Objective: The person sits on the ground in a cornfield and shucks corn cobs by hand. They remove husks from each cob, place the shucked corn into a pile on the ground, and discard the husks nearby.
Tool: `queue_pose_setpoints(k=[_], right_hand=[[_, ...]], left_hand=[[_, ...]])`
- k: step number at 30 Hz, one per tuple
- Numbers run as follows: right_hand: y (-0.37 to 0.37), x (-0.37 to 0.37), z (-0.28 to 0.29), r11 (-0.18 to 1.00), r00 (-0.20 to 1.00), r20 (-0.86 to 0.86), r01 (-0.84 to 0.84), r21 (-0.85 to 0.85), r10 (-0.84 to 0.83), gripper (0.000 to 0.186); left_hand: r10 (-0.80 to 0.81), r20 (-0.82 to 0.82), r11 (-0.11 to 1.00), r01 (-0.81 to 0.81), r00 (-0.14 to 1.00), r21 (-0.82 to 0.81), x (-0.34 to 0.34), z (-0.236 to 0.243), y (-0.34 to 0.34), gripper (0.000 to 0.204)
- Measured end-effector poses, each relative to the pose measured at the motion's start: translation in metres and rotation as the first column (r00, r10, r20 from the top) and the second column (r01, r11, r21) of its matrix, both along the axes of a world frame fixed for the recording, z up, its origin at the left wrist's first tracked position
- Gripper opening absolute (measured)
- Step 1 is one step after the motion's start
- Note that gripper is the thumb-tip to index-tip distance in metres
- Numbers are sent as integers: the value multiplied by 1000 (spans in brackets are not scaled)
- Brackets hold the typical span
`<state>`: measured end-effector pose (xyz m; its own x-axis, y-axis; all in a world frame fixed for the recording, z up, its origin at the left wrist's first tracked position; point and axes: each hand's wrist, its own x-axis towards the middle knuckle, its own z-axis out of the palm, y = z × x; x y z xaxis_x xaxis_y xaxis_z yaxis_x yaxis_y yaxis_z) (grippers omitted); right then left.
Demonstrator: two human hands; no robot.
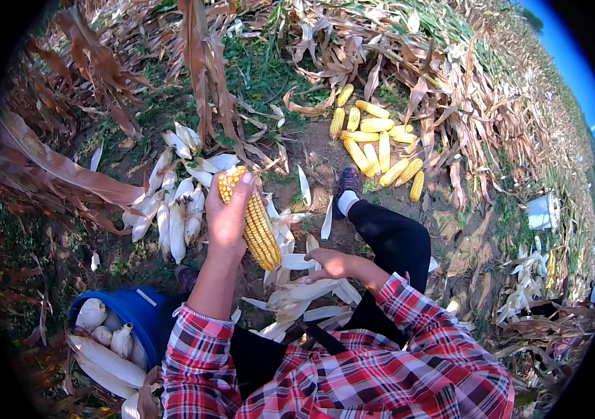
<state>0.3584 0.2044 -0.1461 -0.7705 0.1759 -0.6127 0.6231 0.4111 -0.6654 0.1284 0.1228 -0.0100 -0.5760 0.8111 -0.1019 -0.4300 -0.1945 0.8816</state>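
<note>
My left hand [228, 220] grips an ear of corn [261, 241], its yellow kernels bare, held upright at a slant with the top end beside my thumb. My right hand [332, 267] is a little to the right of the ear's lower end, fingers apart and slightly curved over pale loose husks [290, 305]; whether it touches them I cannot tell. Several husk-covered ears [175, 223] lie on the ground left of my left hand. Beyond my outstretched right foot is a loose pile of bare yellow ears [376, 157].
A blue bucket [142, 325] holding pale husked-over ears stands at my lower left. Dry stalks and leaves [67, 160] crowd the left side and the far edge [416, 63]. A white box-like object [542, 211] sits at the right. My legs stretch over soil, green weeds and scattered husks.
</note>
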Motion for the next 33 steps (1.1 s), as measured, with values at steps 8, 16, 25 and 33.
queue_pose_setpoints(k=[8, 16, 25, 33], right_hand=[[-53, -62, 63, 520, 634, -160, 434, -736, -756, 53], [99, 0, -32, -26, 307, 479, 821, -571, -822, 32], [343, 80, 1, -96, -324, -288, 798, -595, -901, 31], [218, -10, 24, 562, 551, -143, 745, -358, -822, 24]], left_hand=[[14, -188, 994, -34, 982, -106, 18, -11, 18, 40], [275, -83, 948, -284, 958, -144, -32, -2, 12, 11], [181, -13, 953, -179, 983, -244, -39, -10, -3, 9], [-658, -454, 753, 544, 602, -370, 11, -37, 14, 25]])
